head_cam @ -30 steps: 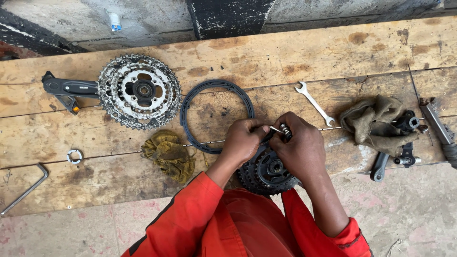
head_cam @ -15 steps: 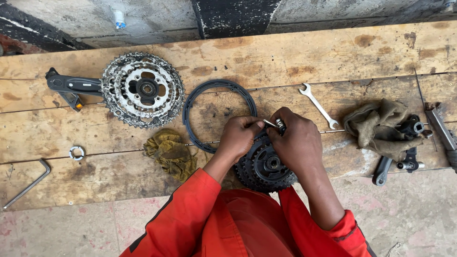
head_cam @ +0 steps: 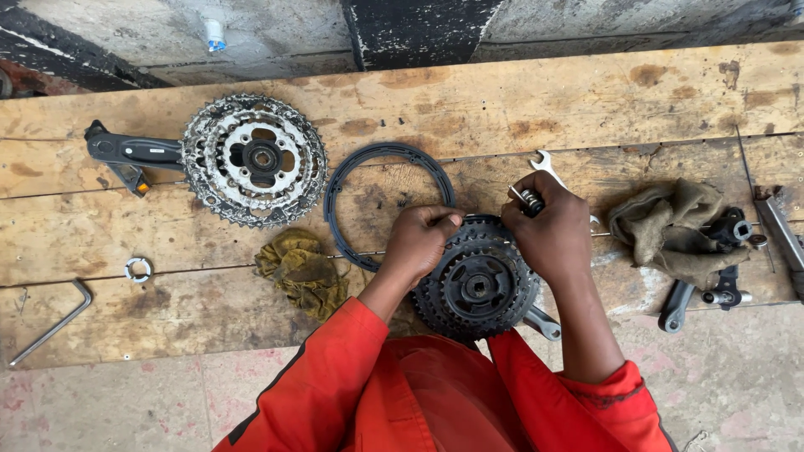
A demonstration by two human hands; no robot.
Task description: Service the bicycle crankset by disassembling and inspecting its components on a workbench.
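Observation:
A black toothed chainring set (head_cam: 477, 286) lies on the wooden bench close to my body. My left hand (head_cam: 421, 238) rests on its upper left rim with the fingers curled over the teeth. At the set's upper right, my right hand (head_cam: 550, 229) pinches a small metal threaded part (head_cam: 528, 200) between the fingertips. A crank arm end (head_cam: 544, 323) sticks out under the set at the lower right. Red sleeves cover both my arms.
A second chainring set with a black crank arm (head_cam: 251, 161) lies at the upper left. A black plastic ring (head_cam: 377, 167), yellow rag (head_cam: 303, 269), spanner (head_cam: 546, 162), small lockring (head_cam: 138, 269), hex key (head_cam: 48, 322), grey rag (head_cam: 670, 226) and black parts (head_cam: 720, 285) lie around.
The view has shifted so the chainring set shows more fully. My hands have spread apart: the left now sits on the rim, the right has lifted the small metal part up and right.

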